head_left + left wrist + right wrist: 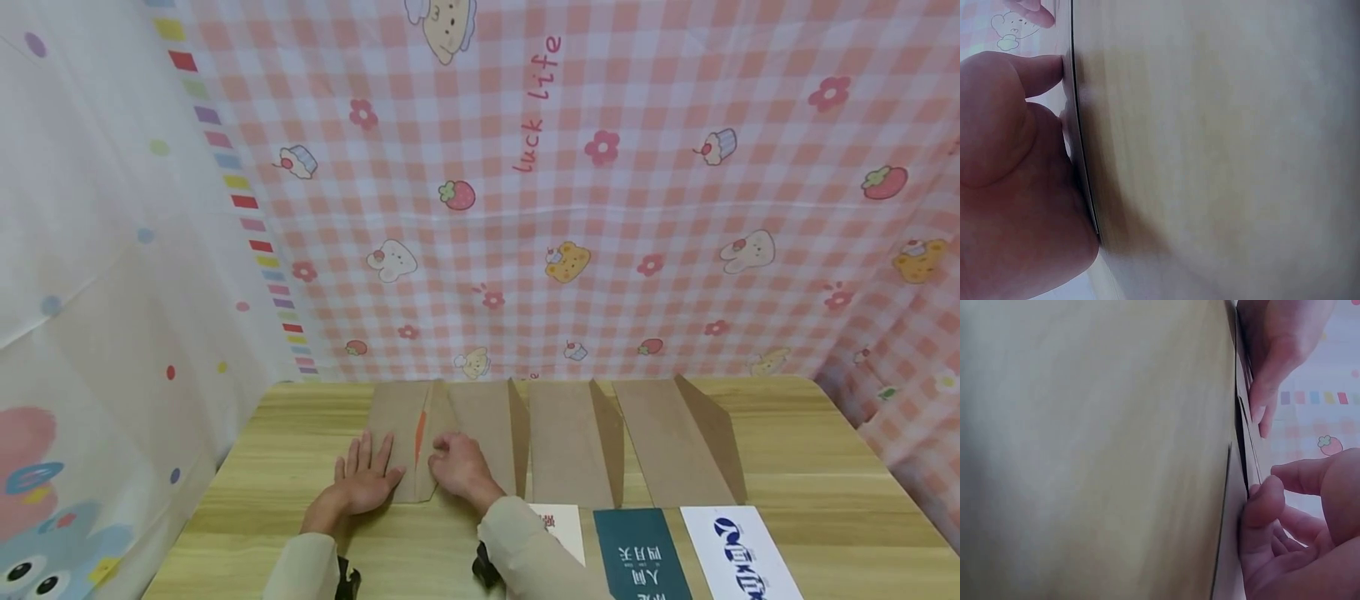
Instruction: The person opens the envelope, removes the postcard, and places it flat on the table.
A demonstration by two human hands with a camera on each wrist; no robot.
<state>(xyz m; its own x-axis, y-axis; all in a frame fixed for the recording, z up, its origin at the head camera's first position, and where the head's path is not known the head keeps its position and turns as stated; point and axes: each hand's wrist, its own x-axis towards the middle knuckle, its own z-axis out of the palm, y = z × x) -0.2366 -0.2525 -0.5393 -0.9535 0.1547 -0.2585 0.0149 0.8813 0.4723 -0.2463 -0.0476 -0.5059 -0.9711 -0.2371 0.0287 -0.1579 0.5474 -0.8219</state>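
A brown paper envelope (392, 437) lies leftmost on the wooden table, its flap (439, 417) on the right partly raised. A strip of something orange (420, 432) shows in the opening beside the flap. My left hand (367, 483) rests flat on the envelope's body with the fingers spread; its palm (1016, 187) is right at the paper's edge in the left wrist view. With curled fingers my right hand (461, 468) pinches the flap's edge; thumb and forefinger of that right hand (1291, 519) meet at the paper in the right wrist view.
Three more brown envelopes (483, 425), (566, 442), (675, 433) lie to the right, flaps standing open. Nearer me are a cream card (566, 529) partly under the right sleeve, a dark green card (641, 554) and a white card with blue characters (738, 550). A checked curtain (525, 233) hangs behind the table.
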